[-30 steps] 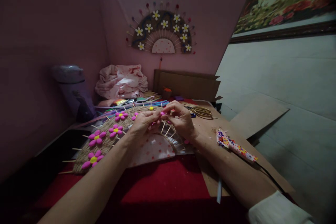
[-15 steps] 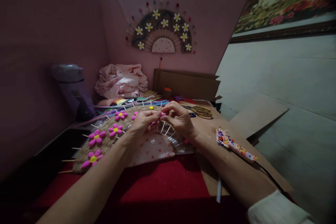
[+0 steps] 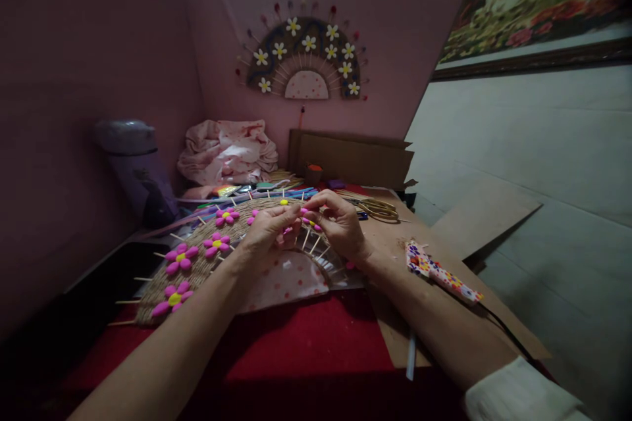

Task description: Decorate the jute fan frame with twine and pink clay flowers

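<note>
My left hand (image 3: 271, 227) and my right hand (image 3: 338, 220) meet above a fan-shaped craft piece (image 3: 197, 276) wound in brown twine. Thumb and fingers of each are pinched together, the tips nearly touching. Bits of pink show at the fingertips; whether they are held or belong to a flower behind, I cannot make out. Pink flowers (image 3: 182, 258) with yellow centres sit on the twine, and thin sticks poke out round its rim. A lone yellow dot (image 3: 284, 202) lies near the top edge. Below my hands is the fan's dotted pale half-round base (image 3: 291, 279).
Right of the fan, a flower-patterned glue gun (image 3: 439, 273) lies on cardboard (image 3: 390, 243), near gold-handled scissors (image 3: 382, 210). A glue stick (image 3: 411, 355) is at the front. A purple bottle (image 3: 141, 171) and bundled pink cloth (image 3: 230, 152) stand behind. A finished fan (image 3: 309, 56) hangs at the back.
Both hands stay in nearly the same place, still pinched together. The fingers have shifted slightly, and more of a pink flower with a yellow centre shows between them.
</note>
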A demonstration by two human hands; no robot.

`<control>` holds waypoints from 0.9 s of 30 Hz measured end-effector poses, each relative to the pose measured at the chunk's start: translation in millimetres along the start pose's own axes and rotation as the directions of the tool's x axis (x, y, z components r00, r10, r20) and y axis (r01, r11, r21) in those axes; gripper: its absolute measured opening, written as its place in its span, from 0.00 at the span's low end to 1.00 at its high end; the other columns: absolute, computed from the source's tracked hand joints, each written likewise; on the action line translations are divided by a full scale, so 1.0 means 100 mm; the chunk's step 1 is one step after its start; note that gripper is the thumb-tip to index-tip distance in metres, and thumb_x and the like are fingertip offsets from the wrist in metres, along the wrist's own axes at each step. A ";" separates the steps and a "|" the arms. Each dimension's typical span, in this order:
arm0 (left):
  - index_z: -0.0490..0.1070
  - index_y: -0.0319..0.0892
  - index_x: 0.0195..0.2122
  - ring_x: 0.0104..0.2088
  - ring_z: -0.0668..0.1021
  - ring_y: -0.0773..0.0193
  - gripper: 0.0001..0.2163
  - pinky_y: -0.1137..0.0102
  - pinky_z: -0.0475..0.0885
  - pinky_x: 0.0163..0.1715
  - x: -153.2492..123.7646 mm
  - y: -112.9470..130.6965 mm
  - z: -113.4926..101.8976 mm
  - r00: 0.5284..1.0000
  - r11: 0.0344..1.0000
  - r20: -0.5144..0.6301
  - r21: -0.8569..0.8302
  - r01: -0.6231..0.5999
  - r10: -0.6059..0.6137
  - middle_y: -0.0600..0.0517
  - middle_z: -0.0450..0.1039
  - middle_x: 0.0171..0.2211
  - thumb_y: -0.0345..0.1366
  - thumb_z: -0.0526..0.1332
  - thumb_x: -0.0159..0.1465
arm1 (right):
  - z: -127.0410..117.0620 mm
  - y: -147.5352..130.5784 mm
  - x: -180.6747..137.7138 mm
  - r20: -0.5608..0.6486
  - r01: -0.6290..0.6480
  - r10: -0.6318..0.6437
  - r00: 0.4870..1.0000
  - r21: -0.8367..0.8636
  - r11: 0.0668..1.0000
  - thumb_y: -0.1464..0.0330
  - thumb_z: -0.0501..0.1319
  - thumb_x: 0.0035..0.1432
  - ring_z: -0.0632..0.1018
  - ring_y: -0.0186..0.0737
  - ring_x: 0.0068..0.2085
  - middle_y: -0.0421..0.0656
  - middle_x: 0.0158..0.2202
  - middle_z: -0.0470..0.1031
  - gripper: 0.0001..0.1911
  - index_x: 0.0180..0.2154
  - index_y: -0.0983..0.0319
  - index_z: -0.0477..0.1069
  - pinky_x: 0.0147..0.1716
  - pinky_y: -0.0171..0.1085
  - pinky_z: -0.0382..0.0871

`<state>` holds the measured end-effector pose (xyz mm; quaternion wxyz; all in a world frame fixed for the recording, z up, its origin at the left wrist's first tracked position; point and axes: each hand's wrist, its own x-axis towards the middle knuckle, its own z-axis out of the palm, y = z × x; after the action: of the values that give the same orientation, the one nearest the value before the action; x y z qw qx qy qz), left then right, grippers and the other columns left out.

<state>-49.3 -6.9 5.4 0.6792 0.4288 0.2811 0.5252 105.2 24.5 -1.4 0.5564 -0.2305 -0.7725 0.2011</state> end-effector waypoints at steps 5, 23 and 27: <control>0.69 0.35 0.23 0.15 0.61 0.78 0.13 0.80 0.52 0.13 0.02 -0.01 -0.01 1.000 1.000 -0.007 0.019 -0.018 0.018 0.56 0.64 0.17 0.36 0.71 0.46 | 0.00 0.00 0.00 0.024 -0.030 0.029 0.999 0.018 0.999 0.67 0.64 0.54 0.71 0.33 0.32 0.40 0.31 0.70 0.05 0.33 0.61 0.72 0.27 0.33 0.64; 0.70 0.35 0.23 0.14 0.60 0.78 0.13 0.80 0.51 0.13 0.02 -0.01 -0.03 1.000 0.999 0.005 0.033 -0.005 0.005 0.56 0.64 0.17 0.40 0.70 0.48 | 0.01 0.00 -0.01 -0.006 -0.015 0.015 1.000 0.040 0.999 0.68 0.65 0.52 0.71 0.33 0.32 0.40 0.31 0.70 0.04 0.32 0.61 0.72 0.26 0.33 0.64; 0.70 0.35 0.24 0.14 0.61 0.78 0.13 0.79 0.53 0.14 0.02 -0.02 -0.03 1.000 0.999 -0.010 0.045 -0.026 0.027 0.56 0.64 0.17 0.38 0.70 0.48 | 0.01 -0.01 -0.01 0.005 -0.037 0.037 0.999 0.031 0.999 0.66 0.64 0.53 0.71 0.33 0.31 0.40 0.30 0.70 0.05 0.33 0.61 0.72 0.26 0.33 0.64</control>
<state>-50.2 -4.8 3.0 0.6608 0.4451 0.2907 0.5298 104.5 23.2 -1.7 0.5546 -0.2357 -0.7659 0.2240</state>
